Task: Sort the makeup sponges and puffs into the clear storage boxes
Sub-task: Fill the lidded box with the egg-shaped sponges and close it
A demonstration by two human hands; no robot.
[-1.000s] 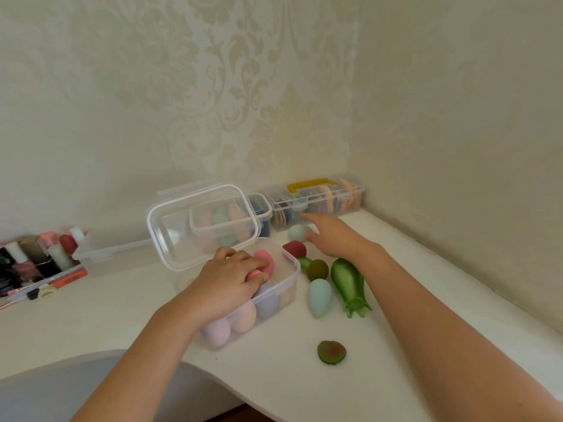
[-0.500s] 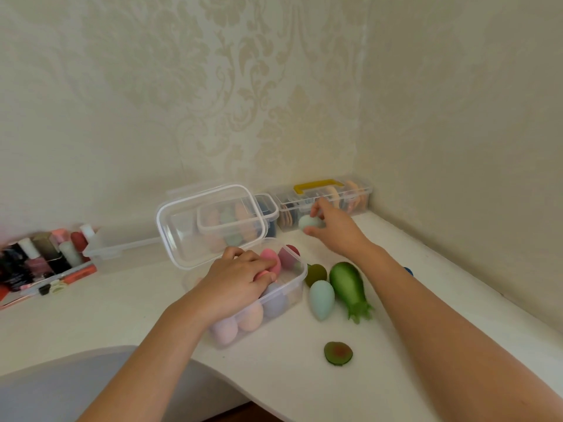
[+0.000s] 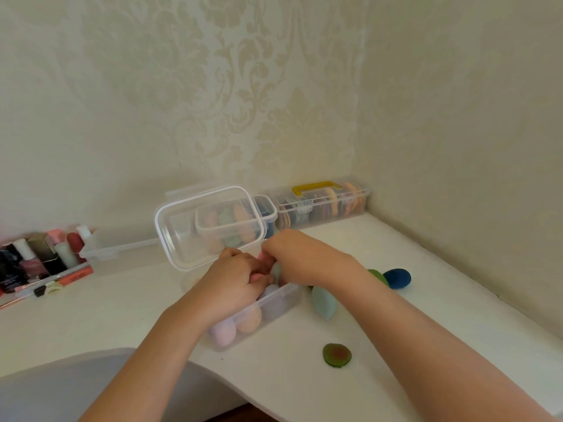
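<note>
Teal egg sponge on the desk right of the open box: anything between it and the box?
Nothing visible blocks it. The teal egg sponge lies on the white desk just right of the open clear box, but both hands, left hand and right hand, crowd the box's opening.

Right hand (image 3: 300, 257): no longer out at 1 o'clock by the far boxes; now back over the open box (image 3: 275, 303), touching the left hand (image 3: 236, 274). It carries a pale teal sponge (image 3: 276, 271), pressed down among the pink ones.

Right forearm now covers most of the green eggplant sponge (image 3: 377, 277).

Dark blue sponge (image 3: 397, 278) now in full view at 2 o'clock of the box.

Camera view shifts slightly.
</note>
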